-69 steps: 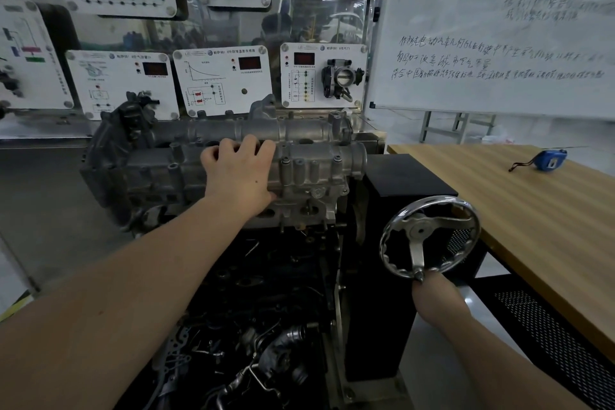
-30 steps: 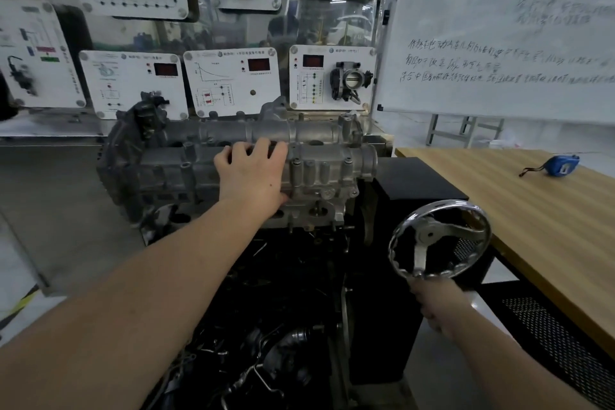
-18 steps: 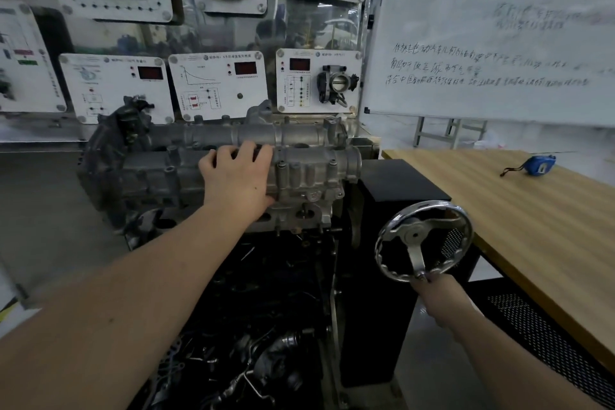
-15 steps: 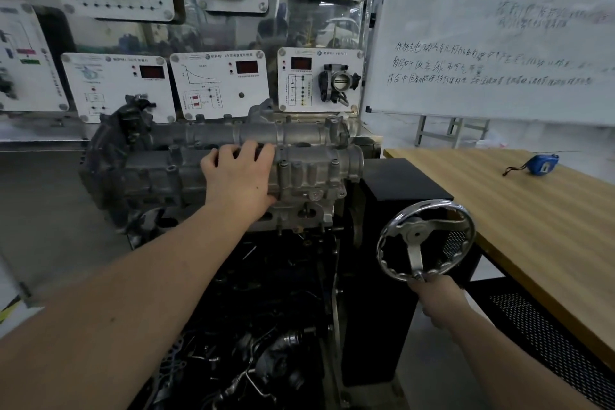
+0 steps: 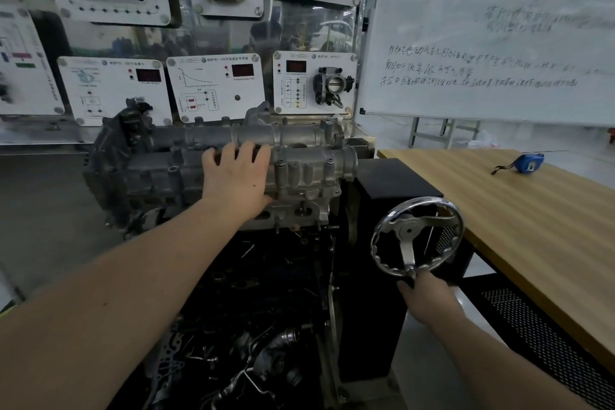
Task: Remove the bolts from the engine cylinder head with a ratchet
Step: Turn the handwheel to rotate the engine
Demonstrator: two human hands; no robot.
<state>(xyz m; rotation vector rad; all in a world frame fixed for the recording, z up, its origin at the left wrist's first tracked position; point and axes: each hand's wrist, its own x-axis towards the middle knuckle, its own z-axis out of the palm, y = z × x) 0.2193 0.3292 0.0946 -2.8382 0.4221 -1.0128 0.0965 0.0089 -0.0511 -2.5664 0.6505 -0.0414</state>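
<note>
The large white whiteboard (image 5: 492, 36) to the right of the grey metal engine cylinder head (image 5: 299, 170) carries several lines of handwritten characters in dark marker; the strokes are too blurred to read. Behind the cylinder head, three white instrument panels (image 5: 216, 90) bear small printed headings, a curve diagram and dark red display windows, none of them legible. The blue tape measure (image 5: 529, 164), further right of the cylinder head, has a pale label that cannot be read.
</note>
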